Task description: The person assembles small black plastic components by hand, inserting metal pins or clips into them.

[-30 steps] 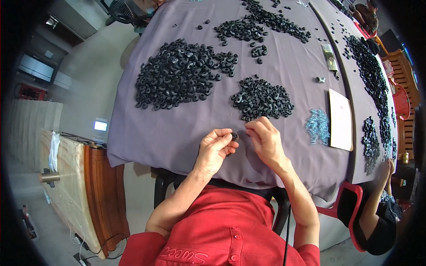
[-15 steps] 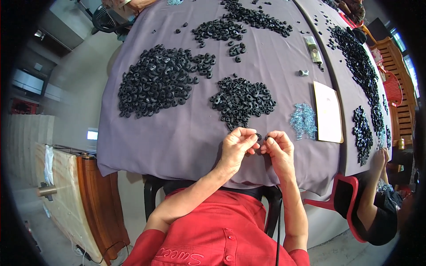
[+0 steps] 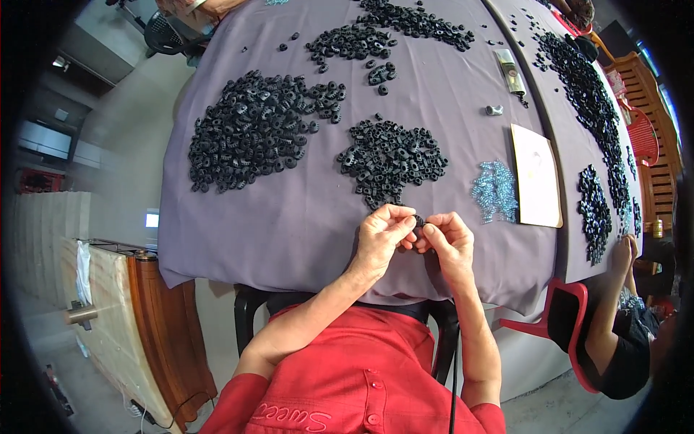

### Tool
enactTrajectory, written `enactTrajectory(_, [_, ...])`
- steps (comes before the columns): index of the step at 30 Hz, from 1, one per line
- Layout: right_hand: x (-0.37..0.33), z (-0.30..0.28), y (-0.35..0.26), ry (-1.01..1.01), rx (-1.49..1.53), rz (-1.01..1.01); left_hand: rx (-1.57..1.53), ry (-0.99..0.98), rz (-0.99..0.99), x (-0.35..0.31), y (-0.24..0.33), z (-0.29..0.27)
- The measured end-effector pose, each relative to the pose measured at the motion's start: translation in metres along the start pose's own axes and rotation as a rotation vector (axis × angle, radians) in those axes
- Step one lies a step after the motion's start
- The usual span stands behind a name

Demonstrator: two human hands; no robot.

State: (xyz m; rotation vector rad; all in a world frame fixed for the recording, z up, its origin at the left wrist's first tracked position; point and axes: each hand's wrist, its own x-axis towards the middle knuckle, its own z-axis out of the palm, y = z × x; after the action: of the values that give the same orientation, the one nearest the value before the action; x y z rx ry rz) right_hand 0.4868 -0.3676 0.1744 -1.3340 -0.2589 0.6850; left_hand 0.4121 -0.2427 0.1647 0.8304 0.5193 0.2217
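My left hand [image 3: 381, 239] pinches a small black plastic part [image 3: 419, 222] between thumb and fingertips. Against it from the other side, my right hand [image 3: 450, 240] is closed in a pinch. The fingertips of both hands meet around the black part; whether the right fingers hold a second small piece is hidden. Just beyond my hands lies a pile of small black plastic parts [image 3: 394, 160]. Farther left is a bigger heap of rounded, ridged black parts [image 3: 249, 134]. To the right of my hands sits a pile of tiny bluish, shiny pieces [image 3: 494, 192] that look like springs.
A pale flat board [image 3: 536, 177] lies right of the bluish pile, near a seam in the purple-grey tablecloth [image 3: 253, 239]. Beyond it are a tube-like packet [image 3: 510, 74] and a small silvery object [image 3: 494, 111]. At right, another person's hand [image 3: 623, 253] works beside more black parts.
My two hands have come together; my right fingertips moved left to meet the black part in my left hand. The whole view has shifted slightly.
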Motion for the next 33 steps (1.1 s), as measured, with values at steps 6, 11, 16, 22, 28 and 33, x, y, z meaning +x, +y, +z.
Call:
enactTrajectory(6, [0.001,-0.001,-0.003,-0.044,0.024,0.026,0.015,-0.019,0.000,-0.001,-0.002,-0.004])
enactTrajectory(11, [-0.001,-0.001,-0.003,-0.063,0.025,0.039,0.020,-0.021,0.019,-0.002,-0.003,-0.003])
enactTrajectory(16, [0.000,-0.003,0.001,-0.064,-0.013,-0.002,0.061,-0.027,0.047,-0.003,-0.004,-0.004])
enactTrajectory(22, [0.002,-0.002,0.000,-0.088,-0.029,0.017,0.070,-0.014,0.090,-0.004,-0.007,-0.005])
enactTrajectory(28, [0.002,-0.001,0.000,-0.079,-0.074,0.025,0.104,0.011,0.144,-0.007,-0.011,-0.004])
enactTrajectory(33, [0.001,0.002,0.005,-0.035,-0.116,-0.027,0.132,0.034,0.159,-0.008,-0.010,-0.001])
